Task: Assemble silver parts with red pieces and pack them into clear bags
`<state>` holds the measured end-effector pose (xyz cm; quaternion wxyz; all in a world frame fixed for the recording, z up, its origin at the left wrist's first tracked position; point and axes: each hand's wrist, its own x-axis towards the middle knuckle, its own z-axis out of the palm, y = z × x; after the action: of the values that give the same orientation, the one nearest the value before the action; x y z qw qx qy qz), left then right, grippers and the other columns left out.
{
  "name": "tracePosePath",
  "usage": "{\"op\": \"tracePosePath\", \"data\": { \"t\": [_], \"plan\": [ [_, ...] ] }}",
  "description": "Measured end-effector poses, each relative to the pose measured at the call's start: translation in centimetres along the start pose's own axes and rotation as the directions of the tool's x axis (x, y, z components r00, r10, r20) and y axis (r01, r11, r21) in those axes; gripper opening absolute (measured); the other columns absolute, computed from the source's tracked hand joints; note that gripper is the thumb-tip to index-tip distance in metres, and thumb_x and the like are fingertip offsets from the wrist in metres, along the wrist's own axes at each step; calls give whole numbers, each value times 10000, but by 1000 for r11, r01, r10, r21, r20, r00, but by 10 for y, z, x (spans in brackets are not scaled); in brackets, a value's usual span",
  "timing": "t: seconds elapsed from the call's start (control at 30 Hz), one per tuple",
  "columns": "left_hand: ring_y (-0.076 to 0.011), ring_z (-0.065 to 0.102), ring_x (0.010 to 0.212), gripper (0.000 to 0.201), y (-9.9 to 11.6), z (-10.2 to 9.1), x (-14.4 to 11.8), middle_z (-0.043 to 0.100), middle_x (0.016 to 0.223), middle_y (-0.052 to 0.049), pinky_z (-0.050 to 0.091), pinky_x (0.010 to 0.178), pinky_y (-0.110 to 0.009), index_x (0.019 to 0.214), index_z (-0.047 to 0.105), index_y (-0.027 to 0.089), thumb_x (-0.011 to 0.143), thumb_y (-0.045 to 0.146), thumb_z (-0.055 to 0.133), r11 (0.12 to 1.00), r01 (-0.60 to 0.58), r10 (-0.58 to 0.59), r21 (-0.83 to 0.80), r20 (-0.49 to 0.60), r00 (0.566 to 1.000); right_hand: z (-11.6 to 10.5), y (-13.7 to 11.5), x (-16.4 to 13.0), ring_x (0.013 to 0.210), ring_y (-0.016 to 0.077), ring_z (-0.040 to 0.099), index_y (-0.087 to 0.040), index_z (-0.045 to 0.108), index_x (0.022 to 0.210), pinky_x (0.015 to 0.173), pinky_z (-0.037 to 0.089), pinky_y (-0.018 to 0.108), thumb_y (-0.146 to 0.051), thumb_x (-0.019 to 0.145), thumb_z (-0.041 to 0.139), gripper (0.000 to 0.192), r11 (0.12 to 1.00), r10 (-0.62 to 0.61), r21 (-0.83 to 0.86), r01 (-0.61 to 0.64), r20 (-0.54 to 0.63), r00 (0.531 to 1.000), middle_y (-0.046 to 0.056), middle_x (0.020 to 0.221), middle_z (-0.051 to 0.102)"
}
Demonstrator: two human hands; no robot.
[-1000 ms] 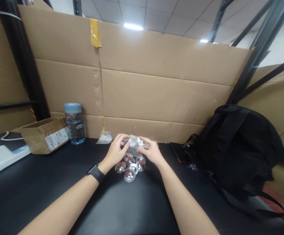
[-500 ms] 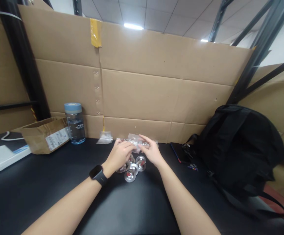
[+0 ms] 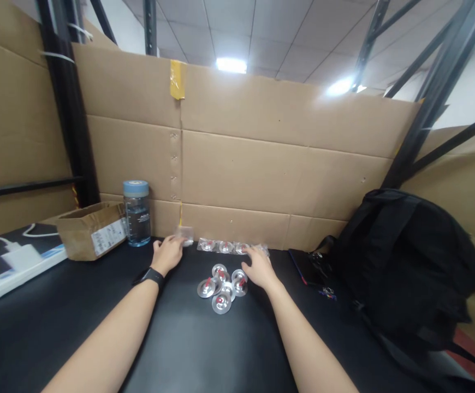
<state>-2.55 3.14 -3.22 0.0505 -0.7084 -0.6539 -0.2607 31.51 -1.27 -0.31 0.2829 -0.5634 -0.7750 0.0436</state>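
Observation:
My left hand (image 3: 167, 254), wearing a black watch (image 3: 148, 277) on its wrist, reaches to a small pile of clear plastic bags (image 3: 186, 234). Its fingertips touch the near edge of the bags, thumb apart from the fingers. At the right end of a row of bagged silver discs (image 3: 226, 247) rests my right hand (image 3: 260, 266), open, fingers stretched over the last bags and partly hiding them. Between the hands, nearer to me, several loose round silver metal discs (image 3: 221, 302) with red marks lie in an overlapping cluster.
A clear bottle with a blue lid (image 3: 138, 215) and an open cardboard box (image 3: 94, 234) stand at the left, beside a white power strip (image 3: 24, 273). A black backpack (image 3: 405, 262) and keys (image 3: 326, 293) are at the right. A cardboard wall (image 3: 237, 169) closes off the back.
Both hands were together over a clear bag above the discs. They have parted: left to the plastic bags, right to the row's right end. The row and cluster are now uncovered.

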Motion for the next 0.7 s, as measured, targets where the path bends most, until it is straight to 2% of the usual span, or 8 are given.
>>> {"op": "tracePosePath", "data": {
  "t": [0.03, 0.1, 0.23, 0.33, 0.43, 0.57, 0.7],
  "plan": [
    [-323, 441, 1358, 398, -1, 6, 0, 614, 1407, -87, 279, 1044, -585, 1243, 665, 303, 971, 262, 378, 1000, 10, -10, 2, 63, 998, 0, 1, -1, 1276, 278, 508, -236, 639, 1262, 1052, 361, 432, -214, 855, 590, 411, 997, 43, -58, -42, 25, 999, 111, 1335, 608],
    [-330, 448, 1345, 400, -3, 13, 1, 584, 1441, -87, 295, 1042, -609, 1282, 640, 316, 987, 329, 371, 1000, 5, -5, 1, 107, 994, -1, 4, -1, 1311, 296, 470, -253, 624, 1287, 1031, 350, 458, -212, 881, 539, 418, 986, 105, -134, -99, 37, 994, 114, 1398, 570],
    [-335, 455, 1338, 410, -3, 12, 0, 552, 1467, -107, 311, 1042, -614, 1305, 621, 304, 995, 399, 369, 1000, -13, 13, -1, 114, 993, -3, 15, 1, 1369, 329, 404, -273, 562, 1372, 1021, 343, 521, -229, 868, 539, 507, 964, 182, -205, -169, 44, 982, 114, 1527, 456],
    [-340, 475, 1316, 409, 0, 7, 1, 553, 1454, -125, 325, 1034, -607, 1297, 618, 275, 995, 396, 371, 1000, -14, 14, 2, 104, 994, -2, 23, 1, 1389, 364, 387, -302, 501, 1434, 1022, 341, 580, -277, 853, 575, 587, 946, 252, -235, -224, 99, 963, 104, 1595, 367],
    [-341, 495, 1288, 419, 5, 3, 2, 561, 1432, -143, 338, 1027, -596, 1309, 602, 248, 997, 394, 363, 1000, -16, 16, 2, 78, 997, -2, 28, 1, 1350, 373, 441, -329, 499, 1433, 1010, 356, 596, -295, 861, 558, 576, 944, 269, -237, -229, 154, 951, 89, 1585, 391],
    [-333, 480, 1319, 434, 8, 3, 2, 502, 1498, -148, 332, 1048, -584, 1345, 583, 236, 998, 383, 367, 1000, -30, 30, 1, 47, 998, -3, 29, 2, 1308, 359, 477, -332, 515, 1413, 1008, 363, 576, -244, 842, 555, 579, 947, 252, -241, -211, 153, 955, 87, 1520, 475],
    [-354, 415, 1395, 434, 4, 11, 3, 383, 1594, -147, 316, 1064, -630, 1318, 614, 212, 982, 376, 394, 999, -33, 30, 24, 121, 992, -3, 26, 3, 1280, 347, 482, -295, 566, 1361, 992, 379, 542, -232, 845, 557, 520, 938, 266, -264, -223, 140, 954, 118, 1432, 535]
  ]
}}
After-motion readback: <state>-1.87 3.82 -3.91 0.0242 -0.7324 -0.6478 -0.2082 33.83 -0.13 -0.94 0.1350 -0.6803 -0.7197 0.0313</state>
